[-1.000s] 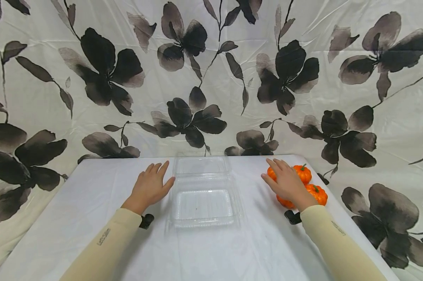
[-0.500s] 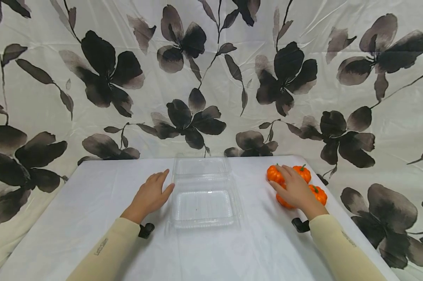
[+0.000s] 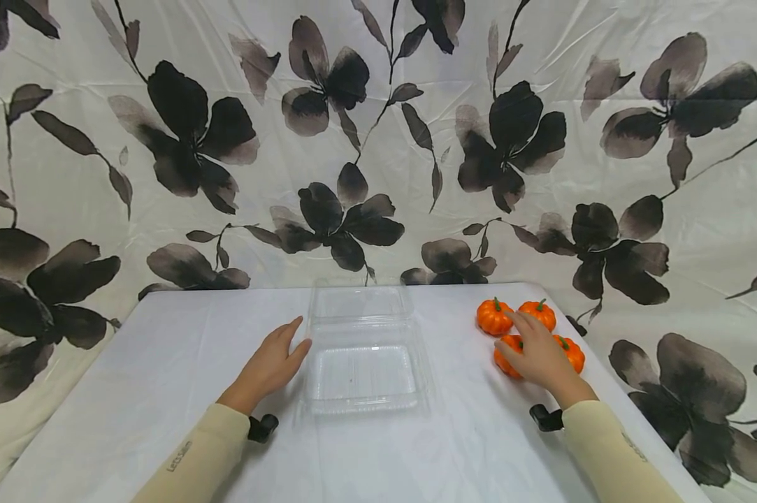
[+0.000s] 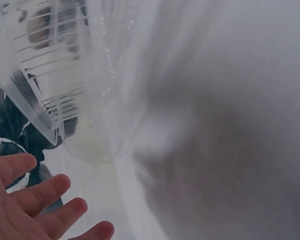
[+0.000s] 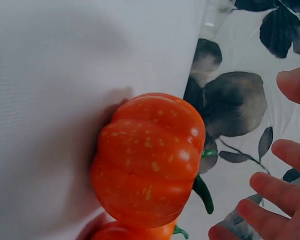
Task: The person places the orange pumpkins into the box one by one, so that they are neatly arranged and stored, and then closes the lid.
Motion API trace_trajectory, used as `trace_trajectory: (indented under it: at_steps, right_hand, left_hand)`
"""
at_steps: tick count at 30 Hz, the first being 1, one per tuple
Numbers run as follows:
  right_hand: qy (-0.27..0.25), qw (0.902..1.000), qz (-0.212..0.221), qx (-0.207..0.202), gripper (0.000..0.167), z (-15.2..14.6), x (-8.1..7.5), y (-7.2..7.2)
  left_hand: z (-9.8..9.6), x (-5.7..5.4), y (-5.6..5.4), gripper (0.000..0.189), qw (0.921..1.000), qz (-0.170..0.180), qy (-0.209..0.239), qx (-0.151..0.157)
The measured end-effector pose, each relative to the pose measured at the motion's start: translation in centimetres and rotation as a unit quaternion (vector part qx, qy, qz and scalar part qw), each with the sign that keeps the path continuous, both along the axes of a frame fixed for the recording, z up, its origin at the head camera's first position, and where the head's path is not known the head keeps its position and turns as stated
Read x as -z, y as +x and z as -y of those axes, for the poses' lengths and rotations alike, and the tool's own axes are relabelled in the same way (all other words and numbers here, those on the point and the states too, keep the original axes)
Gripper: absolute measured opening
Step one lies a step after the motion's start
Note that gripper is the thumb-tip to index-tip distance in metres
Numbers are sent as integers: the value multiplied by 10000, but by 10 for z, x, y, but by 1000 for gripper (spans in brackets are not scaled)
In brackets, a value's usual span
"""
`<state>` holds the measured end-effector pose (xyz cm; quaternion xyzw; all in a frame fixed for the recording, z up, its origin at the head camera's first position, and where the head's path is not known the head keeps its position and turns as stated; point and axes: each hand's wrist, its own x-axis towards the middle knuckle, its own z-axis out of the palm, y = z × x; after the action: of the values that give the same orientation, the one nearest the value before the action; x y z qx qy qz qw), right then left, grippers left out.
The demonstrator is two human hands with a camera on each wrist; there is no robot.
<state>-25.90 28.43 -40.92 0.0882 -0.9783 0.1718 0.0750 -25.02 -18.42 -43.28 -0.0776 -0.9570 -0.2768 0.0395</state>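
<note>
Hovering right hand [image 3: 544,356]: it hung palm down over the pumpkins, right of centre in the head view, fingers slanting toward the upper left.
Right fingers [image 5: 280,194]: they stood apart from one another, slightly bent, to the right of the large pumpkin [image 5: 149,160] mid-frame in the right wrist view, with a gap between.
Left hand [image 3: 268,367]: it hung left of centre, angled toward the upper right, its thumb tip just beside the container's left edge (whether they touched, I could not tell).
Left fingers [image 4: 45,194]: they were spread and loosely bent at the lower left of the left wrist view.
Pumpkins: four orange ones clustered at the right of the head view, upper-left pumpkin [image 3: 494,319], upper-right pumpkin [image 3: 542,314], lower-left pumpkin [image 3: 505,367] and lower-right pumpkin [image 3: 575,356], the lower two partly hidden by the right hand.
Container [image 3: 365,405]: clear plastic, it lay unfolded near the centre, lid [image 3: 361,304] above tray.
Sleeves [image 3: 192,447]: both were pale yellow, entering from the lower corners.
Table [image 3: 460,454]: white cloth covered it.
</note>
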Motion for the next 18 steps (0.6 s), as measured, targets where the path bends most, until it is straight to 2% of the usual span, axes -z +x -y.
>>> trace_trajectory:
  at_steps: [7, 18]
  right_hand:
    - [-53, 9996, 244, 141, 67, -3, 2, 5]
    - [-2, 9992, 346, 202, 63, -6, 7, 6]
  left_hand:
    - [-1, 6, 3, 64, 9988, 376, 310, -22]
    - [-5, 16, 7, 59, 9950, 632, 753, -197]
